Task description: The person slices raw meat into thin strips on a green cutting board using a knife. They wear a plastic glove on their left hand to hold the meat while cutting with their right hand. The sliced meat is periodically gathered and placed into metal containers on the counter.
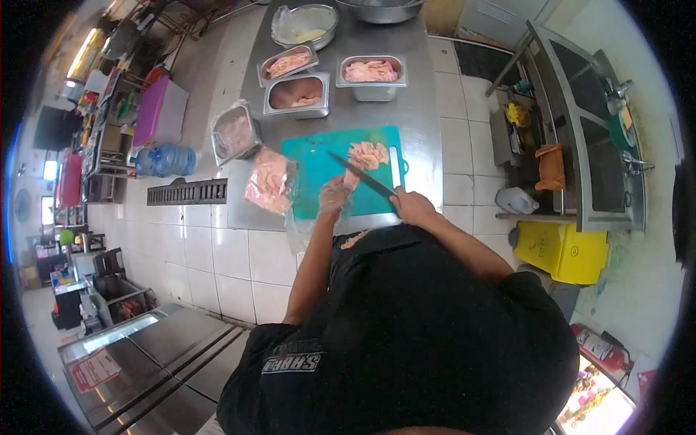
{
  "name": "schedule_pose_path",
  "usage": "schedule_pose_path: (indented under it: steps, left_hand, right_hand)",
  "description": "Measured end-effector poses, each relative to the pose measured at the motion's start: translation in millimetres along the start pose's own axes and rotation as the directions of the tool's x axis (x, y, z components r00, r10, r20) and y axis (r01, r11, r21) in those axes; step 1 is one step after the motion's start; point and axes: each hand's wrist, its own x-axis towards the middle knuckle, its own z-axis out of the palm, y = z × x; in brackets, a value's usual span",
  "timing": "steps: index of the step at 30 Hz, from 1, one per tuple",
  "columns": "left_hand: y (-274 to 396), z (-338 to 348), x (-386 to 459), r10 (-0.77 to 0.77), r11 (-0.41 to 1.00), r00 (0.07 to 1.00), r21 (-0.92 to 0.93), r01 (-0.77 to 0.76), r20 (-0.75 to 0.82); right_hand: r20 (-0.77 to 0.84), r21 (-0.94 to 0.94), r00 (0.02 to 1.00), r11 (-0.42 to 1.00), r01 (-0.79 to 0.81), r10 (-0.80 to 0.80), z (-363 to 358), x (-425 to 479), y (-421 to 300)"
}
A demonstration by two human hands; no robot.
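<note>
My right hand [414,207] is closed on the handle of a long kitchen knife [365,176], whose blade lies across a strip of raw meat. My left hand [333,197], in a clear plastic glove, holds the near end of that strip [350,180]. Beneath them is a green cutting board [315,163] with a white-edged handle slot. Cut pieces of pale raw meat [370,154] lie heaped at the board's right side. Left of my left hand, a clear plastic bag of raw meat [267,182] overlaps the board's edge.
The board lies on a steel table [418,119]. Beyond it are steel pans of meat [296,110], [375,93], another pan lined with plastic [217,148], and a metal bowl [328,39]. To the right stand a steel sink unit [579,163] and a yellow bin [560,253].
</note>
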Motion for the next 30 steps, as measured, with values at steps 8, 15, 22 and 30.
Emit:
schedule_pose_path:
  steps: [8, 15, 22, 30]
  left_hand:
    - [-37, -10, -2, 0.074, 0.957, 0.96, 0.289, 0.007, -0.27]
    - [-39, -6, -4, 0.24, 0.813, 0.956, 0.573, -0.103, -0.17]
    - [-33, -5, -5, 0.235, 0.798, 0.967, 0.587, -0.136, -0.095]
    - [-38, -3, -4, 0.33, 0.739, 0.942, 0.637, -0.217, -0.062]
  right_hand:
    - [0.014, -0.047, 0.999, 0.998, -0.032, 0.032, -6, -10, -10]
    - [0.071, -0.096, 0.997, 0.995, -0.017, 0.024, 13, 4, -11]
    - [0.097, -0.084, 0.994, 0.995, -0.048, 0.056, 10, 40, -41]
    - [0.017, -0.096, 0.993, 0.988, 0.117, -0.116, 28, 87, -59]
